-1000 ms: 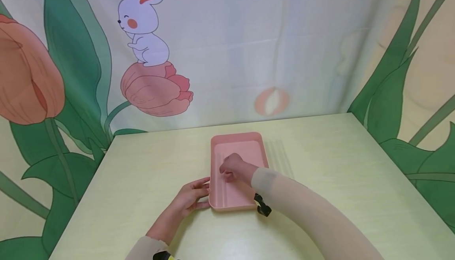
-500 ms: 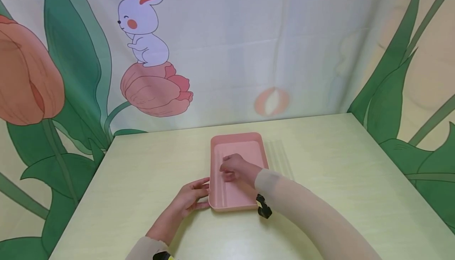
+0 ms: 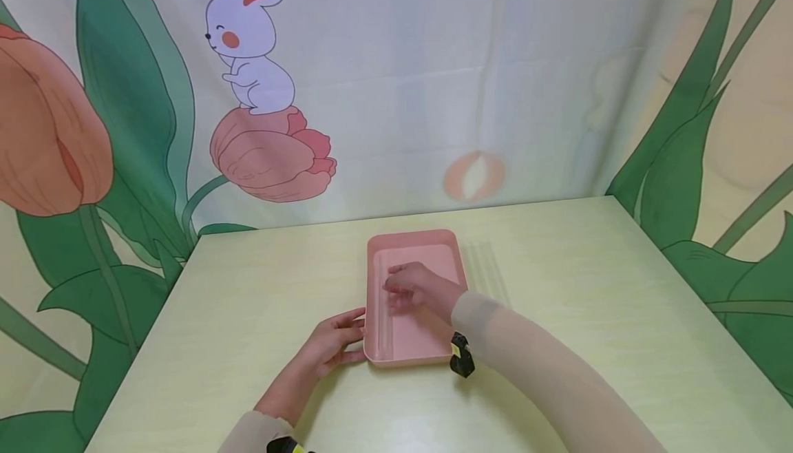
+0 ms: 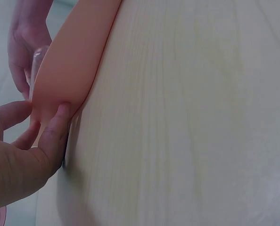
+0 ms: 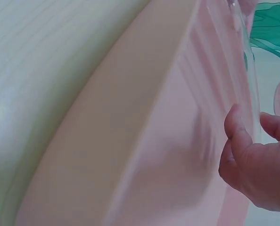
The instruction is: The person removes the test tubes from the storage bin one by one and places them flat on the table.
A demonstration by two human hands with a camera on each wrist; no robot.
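A pink tray [image 3: 421, 352] lies on the table, with clear test tubes [image 3: 385, 339] lengthwise along its left side. One tube's rounded end [image 4: 39, 52] shows above the tray wall in the left wrist view. My left hand [image 3: 334, 344] rests its spread fingertips against the tray's left outer wall. Over the inside of the tray is my right hand [image 3: 424, 289], thumb and fingers apart. A clear tube [image 5: 254, 89] passes by the gap between thumb and finger in the right wrist view; contact with it is hard to make out.
More clear tubes [image 3: 489, 274] lie side by side on the table [image 3: 576, 288], just right of the tray. A printed curtain [image 3: 396, 95] with a rabbit and tulips hangs behind the table's far edge.
My right hand has shifted slightly right and up, and its fingers have loosened from the tube, which now lies farther left in the tray. My left hand and the tray have not moved.
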